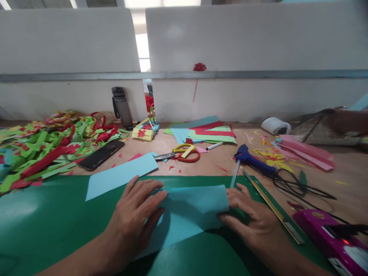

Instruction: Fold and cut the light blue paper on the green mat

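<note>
A sheet of light-blue paper [191, 212] lies in front of me over the green cutting mat [57, 226], its top edge seemingly folded or rolled over. My left hand [138, 211] holds its left part, fingertips along the top edge and thumb on the near face. At the right edge, my right hand [250, 214] pinches the paper between thumb and fingers. A second light-blue piece of paper [122, 174] rests beyond my left hand, partly on the mat. Scissors [181, 153] with yellow and orange handles lie behind the sheet.
Left are a pile of paper scraps [60, 142], a black phone [102, 155] and a bottle [121, 107]. Coloured sheets [204, 130] lie at the back. Right are a blue glue gun [255, 161] with its cable, a metal-edged strip [273, 207] and a magenta device [330, 237].
</note>
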A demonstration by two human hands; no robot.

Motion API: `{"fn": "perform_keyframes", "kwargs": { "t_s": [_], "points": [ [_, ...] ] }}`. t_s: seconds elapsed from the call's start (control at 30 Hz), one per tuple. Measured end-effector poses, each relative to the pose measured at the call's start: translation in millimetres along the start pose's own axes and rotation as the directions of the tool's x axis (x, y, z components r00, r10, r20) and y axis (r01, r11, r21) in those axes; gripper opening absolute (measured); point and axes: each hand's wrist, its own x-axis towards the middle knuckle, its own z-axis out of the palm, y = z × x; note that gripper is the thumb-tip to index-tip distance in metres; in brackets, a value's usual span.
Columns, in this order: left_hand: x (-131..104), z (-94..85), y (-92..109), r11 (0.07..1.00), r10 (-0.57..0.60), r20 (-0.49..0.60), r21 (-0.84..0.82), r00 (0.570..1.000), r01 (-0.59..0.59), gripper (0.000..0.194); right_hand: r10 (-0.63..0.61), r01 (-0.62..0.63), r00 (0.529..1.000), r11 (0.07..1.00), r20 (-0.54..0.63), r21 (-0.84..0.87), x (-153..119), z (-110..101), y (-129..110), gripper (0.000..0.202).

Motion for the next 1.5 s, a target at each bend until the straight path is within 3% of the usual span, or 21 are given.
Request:
{"fn": "perform_keyframes", "kwargs": {
  "t_s": [0.4, 0.6, 0.73, 0.77, 0.87, 0.97, 1.07, 1.2, 1.37, 1.43, 1.5],
  "points": [
    [7.3, -0.4, 2.9, 0.997, -0.063, 0.003, -0.049, 0.998, 0.063, 0.013, 0.0, 0.0, 1.0, 1.0, 0.023, 0.021, -0.3, -2.4, -3.5, 0.009],
    [12.5, 3.8, -2.7, 1.0, -0.018, 0.042, -0.012, 0.999, 0.018, 0.008, 0.014, -0.016, 0.999, 1.0, 0.047, 0.026, -0.3, -1.9, -6.1, 0.013],
    [15.6, 1.1, -3.8, 0.999, 0.038, 0.008, 0.02, 0.999, -0.039, 0.015, 0.008, -0.009, 1.0, 0.999, -0.015, -0.048, -2.4, -1.7, -4.4, 0.006],
    [16.2, -0.9, -2.8, 0.997, 0.055, 0.002, 0.045, 0.999, -0.055, 0.016, 0.0, -0.005, 0.999, 0.996, -0.05, -0.09, -3.2, -1.5, -3.9, 0.015],
    [16.4, -9.0, 3.4, 0.985, 0.141, -0.016, 0.107, 0.99, -0.138, 0.014, -0.121, 0.081, 0.978, 0.97, -0.168, -0.228, -5.4, -0.2, -2.7, 0.049],
    [12.9, -17.7, 15.1, 0.952, 0.262, -0.006, 0.168, 0.965, -0.257, 0.014, -0.361, 0.279, 0.904, 0.903, -0.228, -0.326, -7.7, 0.2, -3.0, 0.061],
    [7.3, -24.0, 30.4, 0.898, 0.369, 0.01, 0.256, 0.93, -0.359, 0.022, -0.547, 0.484, 0.828, 0.81, -0.126, -0.332, -10.7, -2.9, -5.0, 0.048],
    [0.1, -28.1, 46.7, 0.843, 0.453, -0.045, 0.346, 0.89, -0.412, 0.023, -0.604, 0.596, 0.796, 0.768, 0.042, -0.233, -12.2, -10.3, -7.5, 0.025],
    [-10.4, -25.7, 52.1, 0.888, 0.345, 0.146, 0.269, 0.927, -0.373, 0.031, -0.61, 0.603, 0.792, 0.771, 0.033, -0.203, -10.9, -12.2, -5.8, 0.026],
    [-15.9, -17.4, 50.7, 0.914, 0.305, 0.146, 0.232, 0.941, -0.332, 0.033, -0.578, 0.586, 0.81, 0.795, 0.098, -0.153, -12.2, -11.6, -6.7, 0.027],
    [-22.5, -5.3, 48.4, 0.944, 0.254, 0.07, 0.199, 0.965, -0.263, 0.031, -0.506, 0.544, 0.826, 0.831, 0.249, -0.116, -13.7, -13.1, -10.5, 0.033]
  ]
}}
